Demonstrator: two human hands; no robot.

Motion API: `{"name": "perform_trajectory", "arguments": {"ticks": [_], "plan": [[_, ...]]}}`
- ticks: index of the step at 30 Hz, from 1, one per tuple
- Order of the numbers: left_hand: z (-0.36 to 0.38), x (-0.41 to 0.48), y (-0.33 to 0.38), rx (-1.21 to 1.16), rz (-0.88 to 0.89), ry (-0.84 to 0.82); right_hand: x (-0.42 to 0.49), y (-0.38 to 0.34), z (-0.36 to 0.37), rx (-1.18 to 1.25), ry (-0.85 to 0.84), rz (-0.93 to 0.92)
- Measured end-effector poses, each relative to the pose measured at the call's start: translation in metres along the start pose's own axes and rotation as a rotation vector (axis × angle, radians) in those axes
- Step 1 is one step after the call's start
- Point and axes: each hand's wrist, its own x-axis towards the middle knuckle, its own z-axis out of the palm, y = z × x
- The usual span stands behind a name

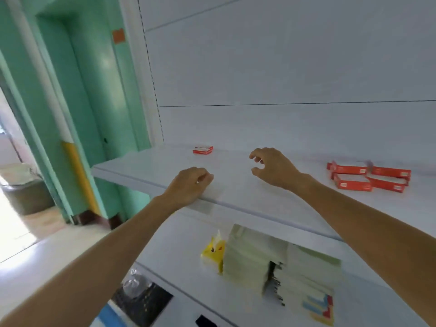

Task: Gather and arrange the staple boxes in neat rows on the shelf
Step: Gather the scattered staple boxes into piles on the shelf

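A single small red staple box [203,150] lies at the back left of the white shelf [132,172]. A loose cluster of several red staple boxes [368,177] lies on the shelf's right side, at mixed angles. My left hand [188,186] rests on the shelf's front edge with its fingers curled under; nothing shows in it. My right hand [273,166] hovers over the middle of the shelf, fingers spread and curved, holding nothing, between the lone box and the cluster.
The shelf's white back panel [283,67] rises behind. On the lower shelf sit a yellow packet [212,252] and stacks of pale notebooks [254,258]. A green pillar [94,102] and a doorway stand to the left.
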Motion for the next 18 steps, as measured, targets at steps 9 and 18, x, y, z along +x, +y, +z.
{"name": "perform_trajectory", "arguments": {"ticks": [9, 18], "plan": [[-0.020, 0.016, -0.076, -0.023, 0.040, 0.016, 0.063, -0.036, 0.062, 0.009, -0.107, 0.006], [-0.027, 0.107, -0.141, 0.010, 0.062, -0.027, 0.163, -0.012, 0.111, -0.019, -0.121, 0.020]]}}
